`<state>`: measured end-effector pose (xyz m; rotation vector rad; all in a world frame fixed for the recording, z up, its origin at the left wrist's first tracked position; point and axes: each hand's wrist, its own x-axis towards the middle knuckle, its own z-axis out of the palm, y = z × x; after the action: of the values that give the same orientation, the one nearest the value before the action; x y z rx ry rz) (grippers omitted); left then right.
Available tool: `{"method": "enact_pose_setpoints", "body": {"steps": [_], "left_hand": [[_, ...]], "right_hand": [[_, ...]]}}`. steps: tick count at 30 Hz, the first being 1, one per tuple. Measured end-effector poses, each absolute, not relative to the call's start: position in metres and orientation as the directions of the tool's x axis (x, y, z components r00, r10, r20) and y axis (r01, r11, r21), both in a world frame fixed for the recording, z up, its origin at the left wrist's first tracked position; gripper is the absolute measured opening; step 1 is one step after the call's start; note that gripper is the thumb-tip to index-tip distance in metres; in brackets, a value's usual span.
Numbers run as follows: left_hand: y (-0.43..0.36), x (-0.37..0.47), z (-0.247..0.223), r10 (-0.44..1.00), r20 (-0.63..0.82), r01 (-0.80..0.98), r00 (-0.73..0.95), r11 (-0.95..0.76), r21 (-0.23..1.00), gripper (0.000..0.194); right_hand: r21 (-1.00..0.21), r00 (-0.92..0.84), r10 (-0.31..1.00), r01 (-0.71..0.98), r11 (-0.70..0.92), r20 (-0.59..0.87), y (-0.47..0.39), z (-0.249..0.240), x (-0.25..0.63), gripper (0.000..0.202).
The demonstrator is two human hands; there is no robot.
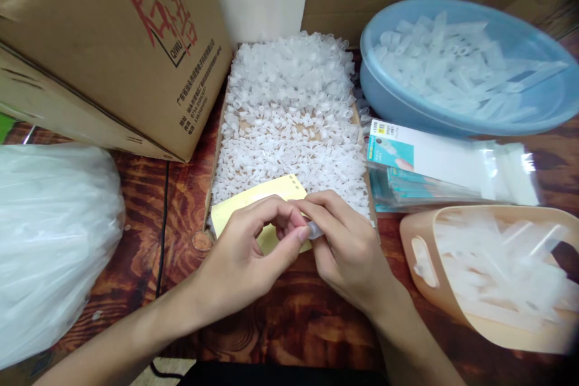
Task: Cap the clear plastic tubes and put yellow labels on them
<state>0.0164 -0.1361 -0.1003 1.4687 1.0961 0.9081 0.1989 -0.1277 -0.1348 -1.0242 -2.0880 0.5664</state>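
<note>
My left hand [257, 247] and my right hand [348, 241] meet above a yellow paper card [230, 211] at the near edge of a shallow cardboard tray [214, 160]. A small translucent plastic piece [315, 230] sits between the fingers of my right hand. The left thumb and forefinger are pinched together right beside it, their tips touching or almost touching it; whether they hold anything smaller is hidden. Small white plastic bits [289, 154] cover the near part of the tray, and larger clear caps [289, 75] are heaped at its far end.
A blue basin [407, 102] and a beige basket [416, 232] with translucent plastic pieces stand at the right. Packaged cards [434, 157] lie between them. On the left are a cardboard box [113, 42], a full plastic bag [54, 241] and a black cable [163, 229].
</note>
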Motion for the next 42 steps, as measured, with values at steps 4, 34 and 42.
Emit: {"method": "enact_pose_setpoints", "body": {"steps": [4,34,42], "left_hand": [[-0.136,0.016,-0.099,0.949,-0.019,0.181,0.314,-0.04,0.983,0.011],[-0.138,0.015,-0.105,0.96,0.059,0.22,0.274,-0.122,0.968,0.004],[-0.138,0.013,-0.102,0.948,0.042,0.168,0.314,-0.099,0.981,0.013]], "right_hand": [[-0.66,-0.412,0.815,0.485,0.574,0.407,-0.128,-0.133,0.199,0.04],[-0.666,-0.409,0.825,0.493,0.56,0.39,-0.129,-0.131,0.201,0.041],[-0.766,-0.392,0.843,0.384,0.515,0.37,-0.128,-0.125,0.199,0.028]]}}
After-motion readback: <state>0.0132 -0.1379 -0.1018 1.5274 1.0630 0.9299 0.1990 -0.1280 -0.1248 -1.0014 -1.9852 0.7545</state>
